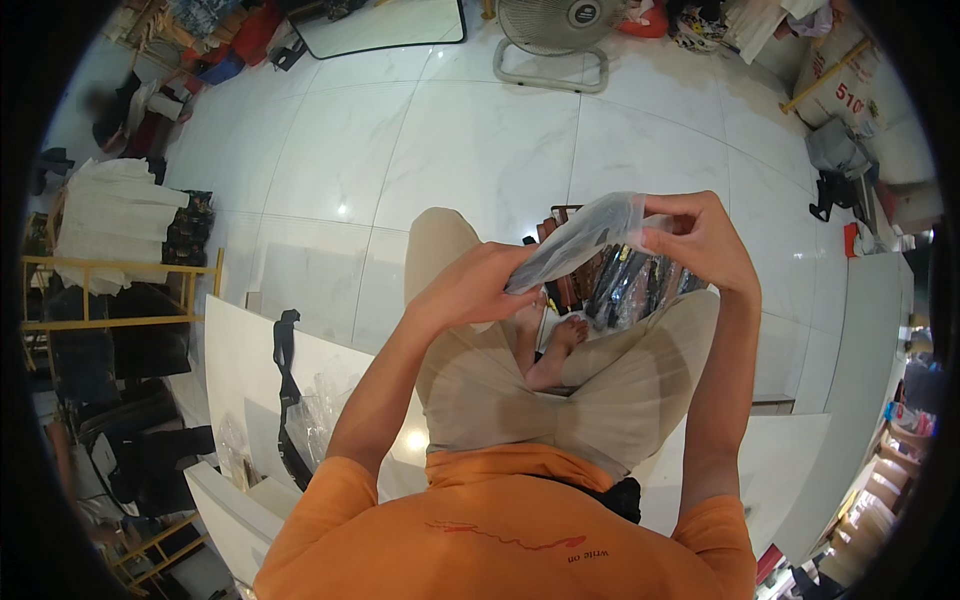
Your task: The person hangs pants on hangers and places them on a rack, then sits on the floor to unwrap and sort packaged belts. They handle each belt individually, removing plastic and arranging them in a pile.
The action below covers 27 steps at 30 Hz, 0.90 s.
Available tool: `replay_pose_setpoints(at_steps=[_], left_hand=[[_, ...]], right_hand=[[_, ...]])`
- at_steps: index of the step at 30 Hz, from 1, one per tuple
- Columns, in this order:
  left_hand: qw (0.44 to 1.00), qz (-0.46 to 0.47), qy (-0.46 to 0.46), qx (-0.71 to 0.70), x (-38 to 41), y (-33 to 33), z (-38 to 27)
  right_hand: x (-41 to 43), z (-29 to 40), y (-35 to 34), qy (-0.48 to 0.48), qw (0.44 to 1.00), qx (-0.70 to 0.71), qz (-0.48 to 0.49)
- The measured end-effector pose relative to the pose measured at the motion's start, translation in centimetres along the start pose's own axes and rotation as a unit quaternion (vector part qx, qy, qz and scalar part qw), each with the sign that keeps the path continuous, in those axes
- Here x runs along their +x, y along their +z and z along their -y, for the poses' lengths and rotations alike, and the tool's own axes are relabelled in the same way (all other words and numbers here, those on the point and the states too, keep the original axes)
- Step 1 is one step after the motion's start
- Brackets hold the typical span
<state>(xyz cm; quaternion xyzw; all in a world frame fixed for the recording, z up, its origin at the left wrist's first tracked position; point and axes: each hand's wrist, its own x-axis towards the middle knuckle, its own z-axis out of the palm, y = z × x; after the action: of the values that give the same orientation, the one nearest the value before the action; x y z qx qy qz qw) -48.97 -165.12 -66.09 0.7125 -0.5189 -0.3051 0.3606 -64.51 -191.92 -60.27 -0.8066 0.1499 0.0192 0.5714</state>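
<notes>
A clear plastic bag [581, 234] with something greyish inside is stretched between my two hands, over my lap. My left hand [480, 286] grips its lower left end between thumb and fingers. At the upper right end, my right hand [697, 236] pinches the bag's edge, thumb below and fingers above. Below the bag, on the floor by my bare feet, lie several dark items in clear plastic wrap [626, 289]. Beside them are brown strap-like items [574, 285], partly hidden by the bag.
I sit on a white surface [780, 442]; a black strap [286, 367] and crumpled clear plastic [319, 412] lie on its left part. Ahead on the tiled floor stand a floor fan [559, 30] and a mirror [390, 26]. Yellow metal racks [112, 324] with clothes are at left.
</notes>
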Motion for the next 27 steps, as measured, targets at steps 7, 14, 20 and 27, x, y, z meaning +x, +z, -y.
replay_pose_setpoints(at_steps=[7, 14, 20, 27], left_hand=[[0.999, 0.013, -0.04, 0.028, -1.6, -0.3, -0.3], [0.995, 0.029, -0.083, 0.037, -3.7, -0.4, 0.2], [0.991, 0.026, -0.11, 0.07, -5.7, -0.3, 1.4], [0.986, -0.009, -0.165, 0.023, -6.9, -1.4, 1.7]], right_hand=[[1.6, -1.7, 2.0, 0.057, 0.992, 0.114, 0.009], [2.6, -2.3, 5.3, 0.035, 0.981, 0.188, 0.04], [3.5, -3.7, 6.1, 0.034, 0.985, 0.145, 0.089], [3.9, -5.1, 4.9, -0.041, 0.99, 0.138, -0.003]])
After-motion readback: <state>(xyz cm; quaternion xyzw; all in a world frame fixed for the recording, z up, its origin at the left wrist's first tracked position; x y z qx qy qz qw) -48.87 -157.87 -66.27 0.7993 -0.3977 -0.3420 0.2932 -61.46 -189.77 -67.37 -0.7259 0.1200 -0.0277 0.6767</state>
